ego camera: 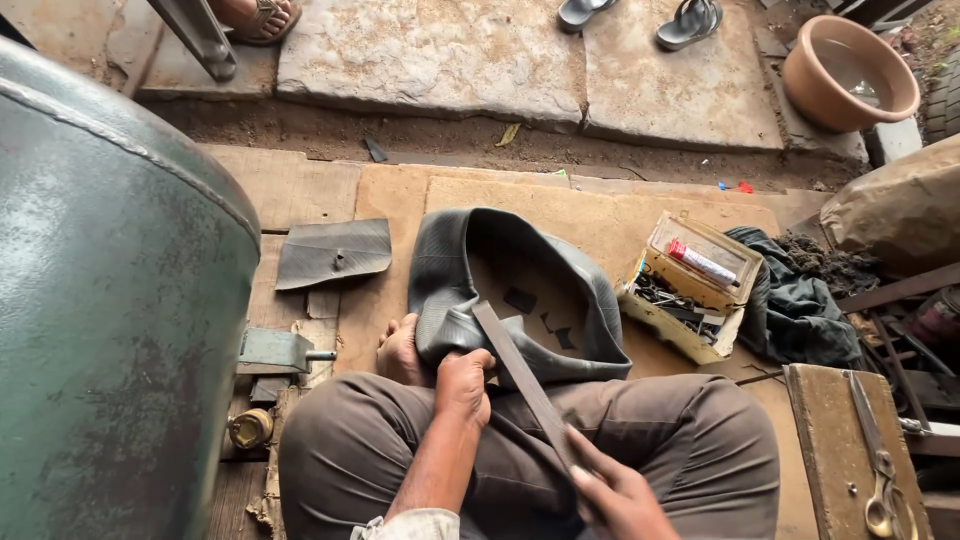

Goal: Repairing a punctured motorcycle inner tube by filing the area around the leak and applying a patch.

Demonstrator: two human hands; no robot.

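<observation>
Head view: left hand (pixel 463 385) clamps a limp, matte grey rubber inner tube (pixel 520 285) against the knee. Right hand (pixel 620 495) closes around a long flat metal file (pixel 522 378), its tip resting on the rubber.

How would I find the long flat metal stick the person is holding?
Start at the grey rubber inner tube draped over the person's knees. The left hand pins its near edge, and the flat metal file slants from there down to the right hand. It is the only straight, stiff, thin bar lying on the floppy rubber.
</observation>
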